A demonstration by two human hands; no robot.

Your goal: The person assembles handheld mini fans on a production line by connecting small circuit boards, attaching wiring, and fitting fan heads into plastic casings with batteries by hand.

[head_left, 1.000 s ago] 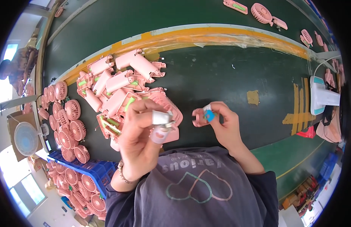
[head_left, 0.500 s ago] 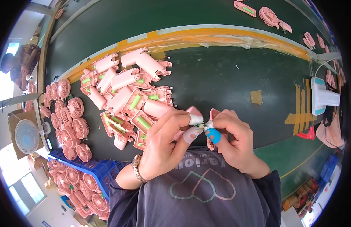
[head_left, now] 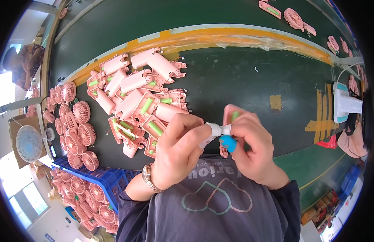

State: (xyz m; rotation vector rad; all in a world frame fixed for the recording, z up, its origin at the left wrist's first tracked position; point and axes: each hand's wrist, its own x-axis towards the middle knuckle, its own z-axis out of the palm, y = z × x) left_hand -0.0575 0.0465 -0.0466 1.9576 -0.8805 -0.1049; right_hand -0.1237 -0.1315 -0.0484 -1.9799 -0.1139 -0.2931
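Both my hands meet just above the table's near edge, in front of my shirt. My left hand [head_left: 181,147], with white covers on thumb and fingertip, is closed in a pinch; whatever it holds is hidden behind the fingers. My right hand [head_left: 251,147] has a white cover on one fingertip and a blue one on the thumb. Its fingers curl round a pink fan-handle shell [head_left: 228,114] with a green cylinder inside, largely covered by the hand. The fingertips of both hands touch or nearly touch.
Left of my hands lies a heap of pink handle shells [head_left: 132,86] with green cylinders. Further left are pink round fan heads [head_left: 81,112], with more in a blue crate [head_left: 102,179]. A white-and-teal device [head_left: 345,103] stands at the right edge. Yellow tape [head_left: 187,40] borders the far side.
My left hand has turned so its fingers now cover the small pale part that showed between the fingertips. More of the pink shell shows above my right hand. The view has shifted slightly.
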